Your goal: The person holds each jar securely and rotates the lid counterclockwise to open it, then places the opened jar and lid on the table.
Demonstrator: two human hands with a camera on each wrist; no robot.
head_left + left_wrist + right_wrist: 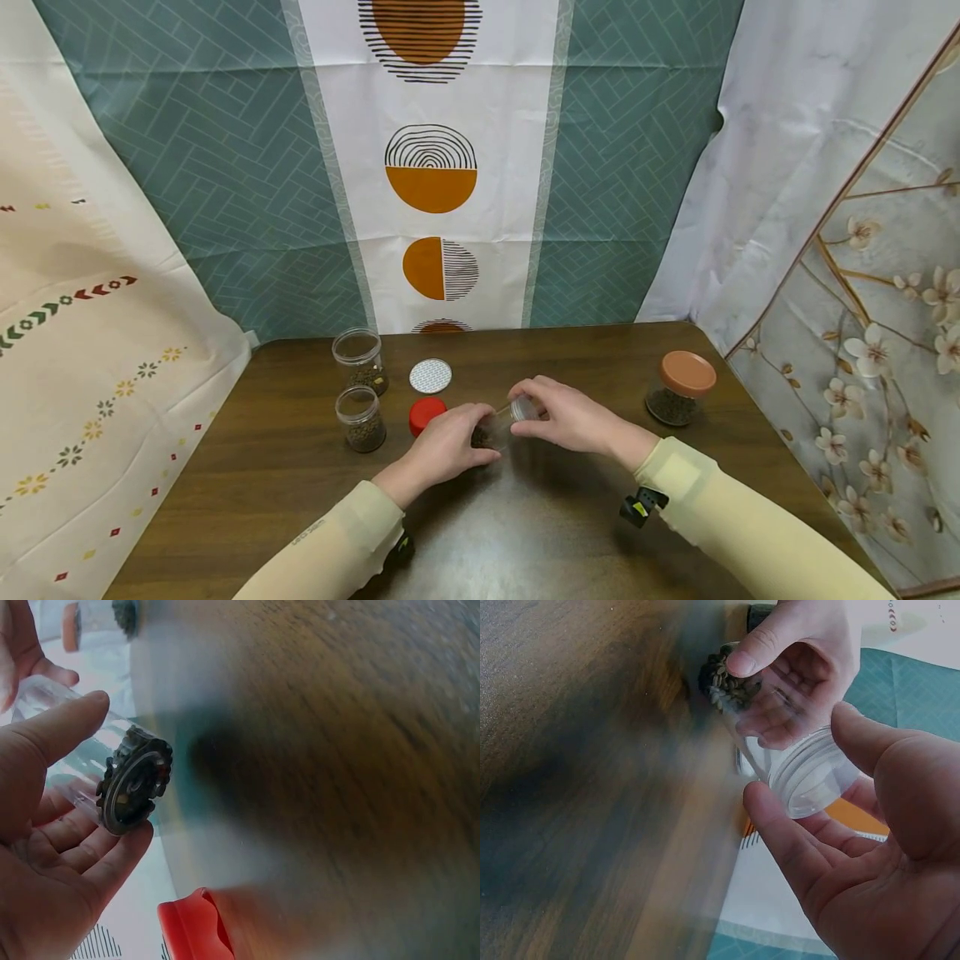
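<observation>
My left hand [448,442] grips a clear jar [739,739] by its lower body, thumb on one side and fingers on the other. Dark brown pellets [727,682] are gathered at the bottom of this jar, which leans with its mouth toward the right. Around the clear ribbed rim [814,780] at the top end, my right hand [573,417] curls its thumb and fingers. Right beside the left hand is a red lid [426,411], partly covered by that hand in the head view.
Two uncovered clear jars with brown contents, a taller one [358,358] and a shorter one [363,429], stand at the left. A white patterned disc [431,376] lies behind the red lid. At the right stands a jar with an orange-brown lid [686,372]. Curtains hang behind the wooden table [300,467].
</observation>
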